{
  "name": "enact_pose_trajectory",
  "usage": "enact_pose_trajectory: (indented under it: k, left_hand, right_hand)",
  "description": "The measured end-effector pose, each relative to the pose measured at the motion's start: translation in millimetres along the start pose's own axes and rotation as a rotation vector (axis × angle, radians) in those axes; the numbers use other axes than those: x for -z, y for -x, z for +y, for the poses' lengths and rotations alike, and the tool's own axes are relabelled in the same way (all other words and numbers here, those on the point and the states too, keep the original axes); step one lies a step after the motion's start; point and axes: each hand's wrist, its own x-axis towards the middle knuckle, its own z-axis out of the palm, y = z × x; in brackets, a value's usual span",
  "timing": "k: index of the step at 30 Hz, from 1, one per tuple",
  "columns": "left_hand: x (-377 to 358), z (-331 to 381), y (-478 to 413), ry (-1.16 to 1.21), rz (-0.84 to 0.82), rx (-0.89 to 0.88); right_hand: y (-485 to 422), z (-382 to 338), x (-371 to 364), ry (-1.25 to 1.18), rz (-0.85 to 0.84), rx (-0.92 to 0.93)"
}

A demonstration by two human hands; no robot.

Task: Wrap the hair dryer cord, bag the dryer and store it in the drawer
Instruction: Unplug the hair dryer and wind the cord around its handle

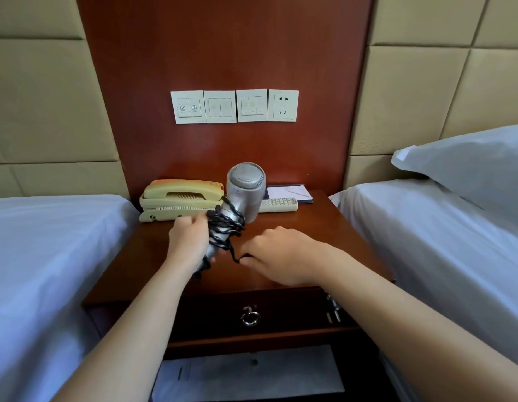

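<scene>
- So, starting at the far left: the left bed (49, 256) has its edge close beside my left forearm, so there is little room to swing out that way.
- Just beyond my left fingers (191, 220) sits the telephone (176, 200), near enough to knock if I push forward.
- My left hand (188, 242) is closed around the handle of the hair dryer (246, 187), holding it tilted above the table (324, 227), barrel up and away from me.
- The cord (224, 227) already lies in several dark turns around the handle, right against my left fingers; I judge the wrapping well along but unfinished.
- A short loose run of cord leads down to my right hand (281, 256), whose fingers pinch its end, just right of the handle.
- Beyond my right fingers lie a remote control (278, 205) and a notepad (289, 192), well apart from them.
- Below both hands the drawer (252, 317) looks shut, with a ring pull; I see no bag, so bagging and storing remain.
- The right bed (425, 256) closes off the right; open table under my fingers is the best working room.
</scene>
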Motion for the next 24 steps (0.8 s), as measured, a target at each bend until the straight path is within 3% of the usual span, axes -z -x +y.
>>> enact_pose_trajectory:
  k: [5,11,16,24]
  left_hand:
    - [-6.2,4.6,11.9,-0.284,-0.134,-0.294]
    - [-16.7,8.3,28.0,-0.271,-0.399,-0.317]
    - [-19.5,8.2,35.0,-0.232,-0.653,-0.354]
    - [-17.8,10.4,39.4,-0.245,-0.718,-0.428]
  right_hand:
    - [-1.6,-5.5,15.7,-0.103,0.102,0.087]
    - [-2.7,13.0,31.1,-0.084,0.319,-0.010]
    - [-6.9,41.0,28.4,-0.355,0.247,-0.059]
    - [-0.2,80.2,21.7,-0.656,0.039,-0.143]
